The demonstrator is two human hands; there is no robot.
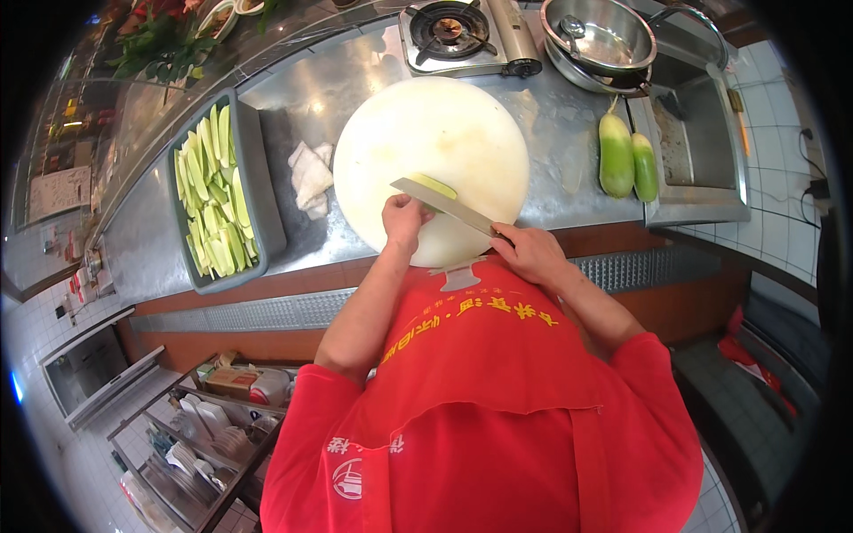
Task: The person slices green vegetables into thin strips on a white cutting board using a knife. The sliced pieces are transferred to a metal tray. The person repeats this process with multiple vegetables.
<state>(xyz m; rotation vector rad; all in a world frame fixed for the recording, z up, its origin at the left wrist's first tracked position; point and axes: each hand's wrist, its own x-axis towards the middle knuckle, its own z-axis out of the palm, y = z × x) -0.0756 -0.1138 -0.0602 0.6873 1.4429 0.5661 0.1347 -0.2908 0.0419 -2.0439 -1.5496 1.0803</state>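
Note:
My right hand is closed around the handle of a kitchen knife. Its wide steel blade slants up and left across a round white cutting board. A cut piece of green radish shows along the blade's far side, partly hidden by the steel. My left hand is on the near side of the blade, its fingers bent against the radish where a little green shows; the fingertips are partly hidden.
Left of the board are a crumpled white cloth and a grey plastic bin of cut radish strips. A portable gas stove is behind. Two whole green radishes lie right, near steel bowls and a sink.

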